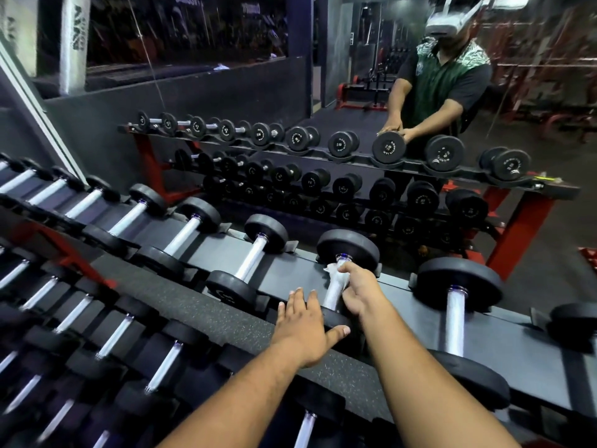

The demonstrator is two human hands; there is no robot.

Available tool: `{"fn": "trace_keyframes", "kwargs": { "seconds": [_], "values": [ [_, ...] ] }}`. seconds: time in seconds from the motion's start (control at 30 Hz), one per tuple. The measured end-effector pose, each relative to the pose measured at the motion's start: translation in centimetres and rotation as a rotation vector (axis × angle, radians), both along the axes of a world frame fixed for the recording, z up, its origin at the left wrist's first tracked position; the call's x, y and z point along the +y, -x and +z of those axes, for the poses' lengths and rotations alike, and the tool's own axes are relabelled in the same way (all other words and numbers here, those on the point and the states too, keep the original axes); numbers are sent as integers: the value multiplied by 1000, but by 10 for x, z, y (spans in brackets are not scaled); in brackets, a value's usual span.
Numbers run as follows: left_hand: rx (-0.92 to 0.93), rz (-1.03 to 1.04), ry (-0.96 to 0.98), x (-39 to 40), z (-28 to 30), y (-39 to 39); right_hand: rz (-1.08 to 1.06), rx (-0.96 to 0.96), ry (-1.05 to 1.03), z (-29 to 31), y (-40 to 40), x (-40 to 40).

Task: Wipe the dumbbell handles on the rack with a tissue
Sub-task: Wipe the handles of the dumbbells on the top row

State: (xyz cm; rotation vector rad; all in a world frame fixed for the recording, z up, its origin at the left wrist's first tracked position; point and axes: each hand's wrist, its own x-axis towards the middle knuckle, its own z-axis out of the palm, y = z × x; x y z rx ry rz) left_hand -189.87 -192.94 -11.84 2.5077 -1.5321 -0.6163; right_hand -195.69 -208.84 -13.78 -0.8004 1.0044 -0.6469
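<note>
Right now, through the head camera, we are looking down along the rack (pixel 504 328), its top tier lined with dumbbells and a mirror behind it. We are curling our right hand (pixel 357 294) around the handle (pixel 334 294) of one dumbbell, with the tissue (pixel 332 270) bunched between palm and bar and a white corner sticking out near the far head (pixel 349 245). We are laying our left hand (pixel 302 324) flat, fingers straight, on that dumbbell's near head (pixel 336 320), gripping nothing, apparently steadying it.

We judge that we are in the middle of wiping this handle. The next move probably calls for sliding or twisting the tissue along the bar, then shifting to a neighbouring handle (pixel 455 321).

As for writing, we are seeing white markings on the mirrored dumbbell faces, but they are reversed and too small to read. Blurred lettering on the dark wall above is also unreadable.
</note>
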Motion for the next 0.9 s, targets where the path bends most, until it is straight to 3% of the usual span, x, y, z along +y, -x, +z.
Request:
{"fn": "trace_keyframes", "kwargs": {
  "seconds": [0.2,0.4,0.6,0.8,0.9],
  "values": [
    [28,6,20,0,-1,0,88,25,-66,12,16,20],
    [13,4,14,0,-2,0,11,-20,-105,5,-7,-1],
    [34,2,23,0,-2,-1,273,93,-41,3,27,17],
    [37,9,10,1,2,1,117,36,-24,10,7,15],
    [42,10,24,0,-1,0,310,155,-28,9,20,30]
  ]
}}
